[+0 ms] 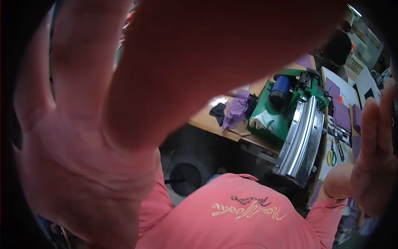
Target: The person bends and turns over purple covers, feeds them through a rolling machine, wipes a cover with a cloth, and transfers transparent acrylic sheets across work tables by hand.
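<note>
Although our left hand (pixel 83 166) looms close and blurred, we can make out its palm facing us, fingers apart, holding nothing visible; its fingertips are hidden. Our right hand (pixel 375 153) is raised at the far right, fingers extended and seemingly unfilled, though its outer side fades into shadow.

Between the two we count one green machine (pixel 269 118) at the right end of the wooden bench (pixel 201 120), with one blue cylinder (pixel 281 88) on it and one curved metal bed (pixel 304 137) reaching past the near edge. Left of the machine, near that edge, lie one crumpled purple cloth (pixel 237 110) and one black scrap (pixel 217 113).

On the adjoining table (pixel 325 168), we see one pair of scissors (pixel 331 157) by the left edge, one long dark tool (pixel 340 150) and at least two purple pieces (pixel 342 116). One person (pixel 338 47) is beyond.
</note>
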Demonstrator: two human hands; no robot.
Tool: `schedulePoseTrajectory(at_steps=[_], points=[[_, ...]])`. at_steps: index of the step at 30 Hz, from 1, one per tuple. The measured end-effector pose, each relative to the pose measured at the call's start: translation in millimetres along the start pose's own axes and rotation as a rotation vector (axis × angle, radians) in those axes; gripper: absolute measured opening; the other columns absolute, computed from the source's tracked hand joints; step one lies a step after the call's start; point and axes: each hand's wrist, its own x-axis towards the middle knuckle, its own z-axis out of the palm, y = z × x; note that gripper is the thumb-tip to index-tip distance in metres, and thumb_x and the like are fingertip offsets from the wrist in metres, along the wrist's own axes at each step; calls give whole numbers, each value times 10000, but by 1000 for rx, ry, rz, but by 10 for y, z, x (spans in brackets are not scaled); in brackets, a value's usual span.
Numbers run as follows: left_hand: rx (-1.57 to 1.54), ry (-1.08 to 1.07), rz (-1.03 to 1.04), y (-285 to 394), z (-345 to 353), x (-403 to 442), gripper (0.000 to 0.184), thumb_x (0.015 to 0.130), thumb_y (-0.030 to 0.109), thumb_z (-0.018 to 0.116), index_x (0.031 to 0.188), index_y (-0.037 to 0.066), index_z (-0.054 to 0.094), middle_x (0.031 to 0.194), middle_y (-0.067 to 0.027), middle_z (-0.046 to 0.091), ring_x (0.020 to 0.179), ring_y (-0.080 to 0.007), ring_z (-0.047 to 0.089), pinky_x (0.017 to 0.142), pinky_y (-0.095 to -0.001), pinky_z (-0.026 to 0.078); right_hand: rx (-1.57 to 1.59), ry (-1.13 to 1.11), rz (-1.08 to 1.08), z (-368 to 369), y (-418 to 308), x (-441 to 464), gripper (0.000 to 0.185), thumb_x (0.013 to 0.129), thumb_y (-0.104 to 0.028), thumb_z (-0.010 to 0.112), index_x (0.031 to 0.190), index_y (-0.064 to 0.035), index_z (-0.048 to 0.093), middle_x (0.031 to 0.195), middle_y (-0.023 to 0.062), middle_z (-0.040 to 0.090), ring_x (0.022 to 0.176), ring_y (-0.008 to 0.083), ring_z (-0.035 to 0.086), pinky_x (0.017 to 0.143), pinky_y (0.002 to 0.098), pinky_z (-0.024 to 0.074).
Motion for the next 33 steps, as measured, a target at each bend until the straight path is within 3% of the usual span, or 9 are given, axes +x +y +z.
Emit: schedulePoseTrajectory(at_steps=[12,16,19,22,27,33], points=[[-290,39,48,-224,308,85,411,818,300,589,1073,-21,555,1245,-312,346,1071,-399,485,862,-425,472,394,-545,202,735,255,321,325,834,-115,572,1066,107,522,995,198,559,785,294,552,701,357,454],[-382,-11,92,-278,297,208,422,813,310,595,1070,-22,557,1257,-326,331,1081,-411,481,866,-434,475,464,-659,210,967,253,338,309,831,-103,582,1048,113,537,995,202,564,775,300,558,687,354,461],[-437,-41,117,-268,323,274,430,810,318,599,1068,-24,558,1266,-336,320,1088,-421,478,869,-440,478,465,-627,31,1111,245,383,214,847,-78,552,974,94,559,929,175,557,729,288,533,644,325,457],[-502,-55,132,-244,404,300,421,810,311,597,1066,-21,560,1268,-333,317,1087,-418,476,869,-438,474,498,-797,84,1095,194,530,317,861,-135,540,1082,94,534,945,161,552,783,264,517,706,345,447],[-579,-56,152,-156,431,268,393,814,289,589,1062,-14,564,1267,-318,320,1079,-403,473,867,-428,464,591,-792,230,1285,249,531,244,861,-93,528,1001,105,559,834,143,569,684,240,518,665,324,449],[-665,-67,138,-94,417,208,360,818,261,579,1059,-6,568,1265,-300,323,1068,-385,470,865,-416,451,587,-744,238,1330,310,455,259,853,-122,542,1006,86,565,850,137,572,698,236,525,667,320,455]])
